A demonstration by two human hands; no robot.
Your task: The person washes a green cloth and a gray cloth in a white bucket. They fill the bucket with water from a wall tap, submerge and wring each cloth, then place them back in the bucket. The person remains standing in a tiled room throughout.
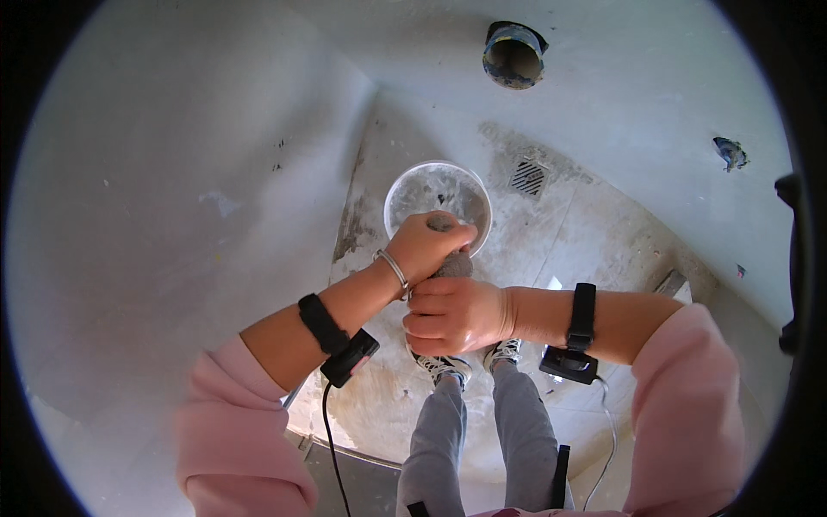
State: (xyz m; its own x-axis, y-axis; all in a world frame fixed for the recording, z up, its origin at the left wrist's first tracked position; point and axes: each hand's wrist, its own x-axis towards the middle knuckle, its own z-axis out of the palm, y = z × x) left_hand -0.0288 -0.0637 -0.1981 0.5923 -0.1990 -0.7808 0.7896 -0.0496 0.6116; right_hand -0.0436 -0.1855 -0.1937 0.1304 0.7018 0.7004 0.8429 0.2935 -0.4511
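A grey wadded cloth is squeezed between my two hands, twisted and bunched up. My left hand wraps its upper end, and a bit of grey shows through the curl of the fingers. Just below and nearer to me, my right hand is closed round the lower part, which the fingers mostly hide. Beyond the hands a round white-rimmed bucket stands on the floor. My left hand overlaps its near rim in the picture. Greyish contents show inside the bucket, but I cannot tell what they are.
A square floor drain lies right of the bucket. From the far wall sticks a pipe stub, and farther right is a rough wall hole. Pale walls close in on both sides. My shoes stand on the stained floor.
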